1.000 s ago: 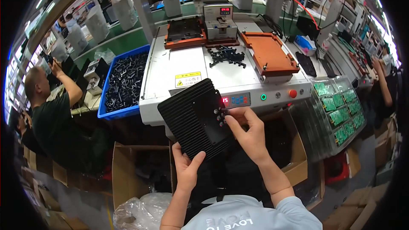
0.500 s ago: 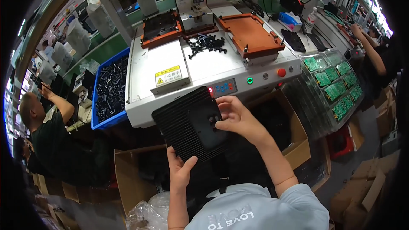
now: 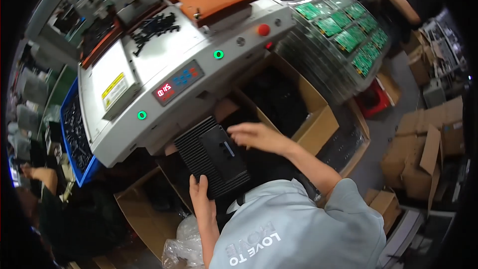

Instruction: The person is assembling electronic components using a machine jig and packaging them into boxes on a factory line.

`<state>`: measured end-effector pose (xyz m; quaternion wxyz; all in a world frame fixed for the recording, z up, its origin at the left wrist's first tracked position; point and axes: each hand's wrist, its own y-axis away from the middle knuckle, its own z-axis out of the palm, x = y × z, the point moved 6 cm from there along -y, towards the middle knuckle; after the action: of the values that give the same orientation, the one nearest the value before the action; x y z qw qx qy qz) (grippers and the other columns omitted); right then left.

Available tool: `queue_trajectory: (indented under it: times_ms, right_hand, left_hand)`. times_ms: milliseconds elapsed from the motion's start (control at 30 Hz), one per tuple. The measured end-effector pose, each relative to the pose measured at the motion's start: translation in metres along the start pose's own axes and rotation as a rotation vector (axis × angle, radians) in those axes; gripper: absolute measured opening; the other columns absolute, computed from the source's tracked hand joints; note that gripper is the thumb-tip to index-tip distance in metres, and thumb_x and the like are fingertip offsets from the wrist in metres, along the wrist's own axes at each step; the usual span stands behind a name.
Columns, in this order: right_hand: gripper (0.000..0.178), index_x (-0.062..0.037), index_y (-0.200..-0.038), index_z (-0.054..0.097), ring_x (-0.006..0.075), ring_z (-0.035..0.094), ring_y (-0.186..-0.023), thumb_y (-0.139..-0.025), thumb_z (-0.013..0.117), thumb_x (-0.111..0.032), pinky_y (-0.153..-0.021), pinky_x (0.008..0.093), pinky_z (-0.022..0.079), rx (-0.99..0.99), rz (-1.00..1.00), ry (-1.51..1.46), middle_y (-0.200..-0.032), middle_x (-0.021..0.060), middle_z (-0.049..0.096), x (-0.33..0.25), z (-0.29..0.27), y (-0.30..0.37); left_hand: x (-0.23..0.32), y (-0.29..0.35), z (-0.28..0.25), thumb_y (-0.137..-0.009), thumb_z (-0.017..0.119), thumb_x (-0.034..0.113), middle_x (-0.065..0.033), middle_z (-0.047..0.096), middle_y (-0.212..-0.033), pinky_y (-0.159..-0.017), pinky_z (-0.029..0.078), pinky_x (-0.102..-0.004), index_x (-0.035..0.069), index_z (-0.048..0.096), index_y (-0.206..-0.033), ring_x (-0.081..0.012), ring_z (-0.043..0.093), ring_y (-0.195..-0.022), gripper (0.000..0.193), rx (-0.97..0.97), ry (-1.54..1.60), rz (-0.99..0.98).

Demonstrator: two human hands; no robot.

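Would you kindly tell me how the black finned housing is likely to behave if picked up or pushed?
The black finned housing is probably stiff: its ribs run straight, with no visible sag. They suggest cast metal, so it may feel heavy for its size. Being broad and flat, it would likely slide rather than roll.

Lighting is uneven: the white surface (image 3: 159,62) reads bright, the red display (image 3: 163,89) and green ring button (image 3: 218,55) glow, while the carton (image 3: 318,132) holds deep shadow inside and the lower left stays dim. Ribs on the black housing (image 3: 196,152) catch thin pale highlights. Black vignetting rounds the corners; blur softens the upper left.
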<state>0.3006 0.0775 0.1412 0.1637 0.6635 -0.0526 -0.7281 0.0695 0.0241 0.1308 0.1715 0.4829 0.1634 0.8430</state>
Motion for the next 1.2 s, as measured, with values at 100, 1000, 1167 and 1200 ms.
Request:
queue_trajectory:
  times_ms: [100, 1000, 1167, 1200]
  right_hand:
    - [0.033, -0.0033, -0.114, 0.064, 0.0285, 0.064, -0.095, -0.085, 0.066, -0.019, -0.080, 0.0352, 0.051, 0.594, -0.203, 0.562, -0.106, 0.0136, 0.067, 0.031, -0.106, 0.001]
    - [0.028, 0.0032, -0.108, 0.061, 0.0378, 0.064, -0.092, -0.082, 0.064, -0.007, -0.081, 0.0387, 0.053, 0.547, -0.578, 0.955, -0.103, 0.0204, 0.065, -0.086, -0.026, 0.061]
    - [0.062, -0.0035, -0.133, 0.049, 0.0277, 0.056, -0.095, -0.075, 0.069, -0.012, -0.071, 0.0326, 0.053, 0.509, -0.528, 1.208, -0.126, 0.0123, 0.056, -0.056, 0.059, 0.037]
    - [0.063, -0.0029, -0.133, 0.049, 0.0290, 0.055, -0.095, -0.076, 0.071, -0.018, -0.072, 0.0335, 0.052, 0.531, -0.518, 1.236, -0.128, 0.0141, 0.054, -0.053, 0.070, 0.035]
  left_hand:
    - [-0.003, -0.002, 0.006, -0.099, 0.053, 0.018, -0.0029, 0.061, -0.111, -0.082, 0.050, -0.0264, 0.004, 0.050, -0.125, -0.0117, 0.060, -0.098, 0.030, -0.019, -0.114, 0.048]
    - [-0.017, -0.007, 0.014, -0.099, 0.050, 0.012, -0.0077, 0.058, -0.116, -0.086, 0.051, -0.0284, 0.004, 0.044, -0.126, -0.0142, 0.059, -0.103, 0.029, -0.081, -0.054, 0.031]
    - [-0.021, -0.003, 0.018, -0.099, 0.051, 0.011, -0.0070, 0.056, -0.117, -0.086, 0.049, -0.0274, 0.003, 0.039, -0.129, -0.0128, 0.057, -0.102, 0.034, -0.051, -0.194, 0.116]
    - [-0.020, -0.001, 0.018, -0.099, 0.051, 0.012, -0.0069, 0.056, -0.117, -0.087, 0.048, -0.0271, 0.003, 0.038, -0.131, -0.0125, 0.056, -0.102, 0.036, -0.030, -0.193, 0.135]
